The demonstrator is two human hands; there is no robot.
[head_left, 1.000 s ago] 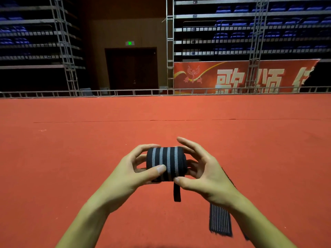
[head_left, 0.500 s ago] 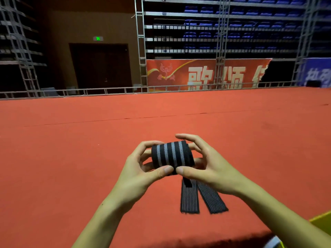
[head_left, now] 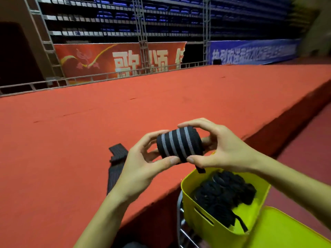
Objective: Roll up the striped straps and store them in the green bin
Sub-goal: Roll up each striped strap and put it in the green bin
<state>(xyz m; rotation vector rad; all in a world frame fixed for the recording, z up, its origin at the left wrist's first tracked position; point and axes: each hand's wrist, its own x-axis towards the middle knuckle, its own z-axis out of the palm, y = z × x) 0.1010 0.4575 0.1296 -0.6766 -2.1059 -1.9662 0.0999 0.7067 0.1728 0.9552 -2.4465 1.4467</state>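
While the rolled striped strap (head_left: 180, 144) sits wound into a tight cylinder between both hands, I judge the rolling step finished and the storing step about to start. My left hand (head_left: 143, 163) pinches the roll's near end with thumb and curled fingers, and my right hand (head_left: 216, 147) clamps the far end the same way, index finger arched over the top; a short black tab hangs loose beneath. The roll is held in the air just above the rim of the green bin (head_left: 200, 210), which already holds a heap of dark rolled straps (head_left: 223, 196). Next I need to carry it slightly right and down without letting the winding loosen. Another unrolled strap (head_left: 116, 159) lies on the red stage (head_left: 89, 131) beside my left wrist.
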